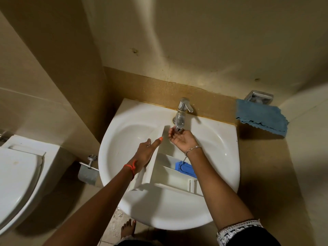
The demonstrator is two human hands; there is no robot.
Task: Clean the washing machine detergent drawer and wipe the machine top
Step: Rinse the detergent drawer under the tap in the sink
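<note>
Right hand point(181, 139) cupped under the tap point(181, 116), fingers point(171, 133) curled loosely at the spout, gripping nothing. Left hand point(144, 153) laid flat on the one white detergent drawer point(168, 173), fingers spread. Drawer resting inside the white sink point(113, 148), blue insert point(186, 168) showing. One blue cloth point(260, 118) on a wall holder, right. One toilet point(17, 174) left; beige tiled walls.

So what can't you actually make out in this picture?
All in the head view:
- Water flow: the right hand covers the spout of the tap.
- Much of the detergent drawer: both forearms cross over it.
- Left hand grip: the palm faces away.
- Washing machine: out of frame.
- Dirt in the drawer: too dim.
</note>
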